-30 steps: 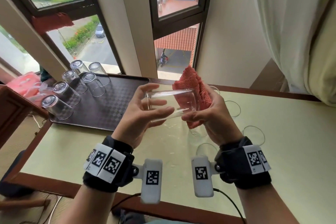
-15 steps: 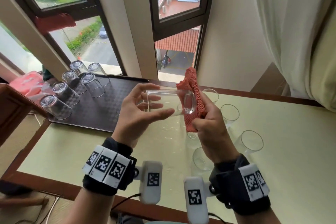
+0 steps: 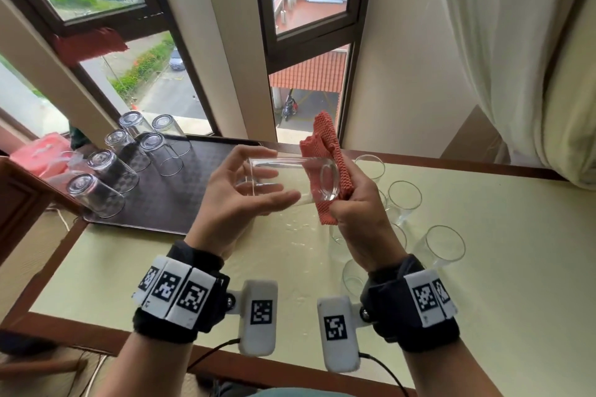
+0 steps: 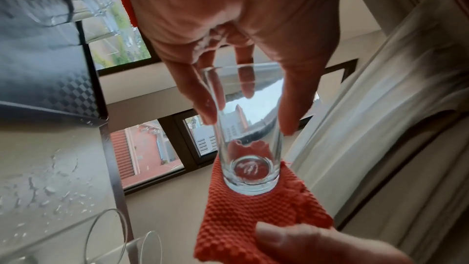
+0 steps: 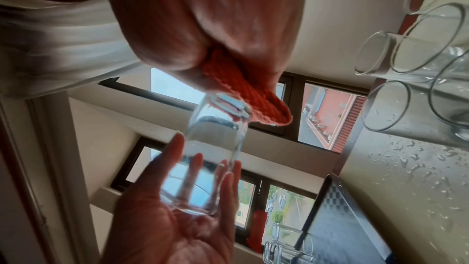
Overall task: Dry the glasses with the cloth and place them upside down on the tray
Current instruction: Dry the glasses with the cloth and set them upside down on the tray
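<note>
A clear glass (image 3: 290, 180) lies sideways in the air above the table, its open end in my left hand (image 3: 258, 184), thumb below and fingers above. My right hand (image 3: 346, 203) grips an orange-red cloth (image 3: 325, 138) and presses it against the glass's thick base. In the left wrist view the glass (image 4: 250, 144) points base-first into the cloth (image 4: 253, 228). From the right wrist the cloth (image 5: 259, 95) covers part of the base of the glass (image 5: 213, 144). The dark checkered tray (image 3: 200, 196) at the left carries several upside-down glasses (image 3: 106, 167).
Several upright glasses (image 3: 404, 200) stand on the cream table (image 3: 500, 267) to the right of my hands. Water drops (image 3: 296, 226) lie below the held glass. A pink bag (image 3: 35, 155) sits left of the tray. Windows are behind, a curtain (image 3: 516, 58) at the right.
My right hand has turned and lowered, and the cloth has shifted from around the glass's end to flat against its base. The left hand keeps holding the glass.
</note>
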`<state>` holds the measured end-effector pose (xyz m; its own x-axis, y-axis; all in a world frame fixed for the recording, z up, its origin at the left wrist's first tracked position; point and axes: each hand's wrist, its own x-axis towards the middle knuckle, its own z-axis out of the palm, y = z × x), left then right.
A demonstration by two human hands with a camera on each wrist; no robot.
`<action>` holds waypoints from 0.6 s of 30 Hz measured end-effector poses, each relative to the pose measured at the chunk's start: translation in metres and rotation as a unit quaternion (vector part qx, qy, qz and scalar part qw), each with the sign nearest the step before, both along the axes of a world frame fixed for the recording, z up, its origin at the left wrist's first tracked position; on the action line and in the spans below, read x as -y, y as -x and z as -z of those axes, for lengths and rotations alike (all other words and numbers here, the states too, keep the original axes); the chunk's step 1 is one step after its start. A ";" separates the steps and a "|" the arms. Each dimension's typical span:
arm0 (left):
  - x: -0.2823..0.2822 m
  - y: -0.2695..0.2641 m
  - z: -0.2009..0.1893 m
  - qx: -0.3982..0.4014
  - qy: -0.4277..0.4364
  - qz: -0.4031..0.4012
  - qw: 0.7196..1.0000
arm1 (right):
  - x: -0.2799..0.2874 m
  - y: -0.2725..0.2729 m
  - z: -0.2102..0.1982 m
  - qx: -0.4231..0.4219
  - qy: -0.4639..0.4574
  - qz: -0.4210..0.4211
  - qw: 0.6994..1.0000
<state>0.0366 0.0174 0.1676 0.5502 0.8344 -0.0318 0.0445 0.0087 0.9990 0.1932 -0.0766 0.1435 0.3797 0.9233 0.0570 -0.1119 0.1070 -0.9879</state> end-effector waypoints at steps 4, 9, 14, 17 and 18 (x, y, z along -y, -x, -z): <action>-0.002 -0.004 0.004 0.039 0.029 -0.055 0.997 | 0.000 0.000 -0.004 0.003 0.003 -0.012 1.000; 0.001 -0.006 0.001 0.034 0.000 -0.003 0.999 | -0.002 -0.008 -0.013 -0.012 0.005 -0.005 1.000; -0.003 -0.007 0.004 0.039 0.001 -0.036 0.999 | 0.008 -0.006 -0.011 -0.036 0.010 -0.010 0.999; 0.000 -0.007 0.002 0.028 -0.017 0.014 0.999 | 0.004 -0.009 -0.012 -0.050 0.014 0.007 0.999; 0.001 -0.008 0.003 0.025 -0.023 0.007 0.999 | 0.004 -0.008 -0.012 -0.055 0.015 0.008 0.998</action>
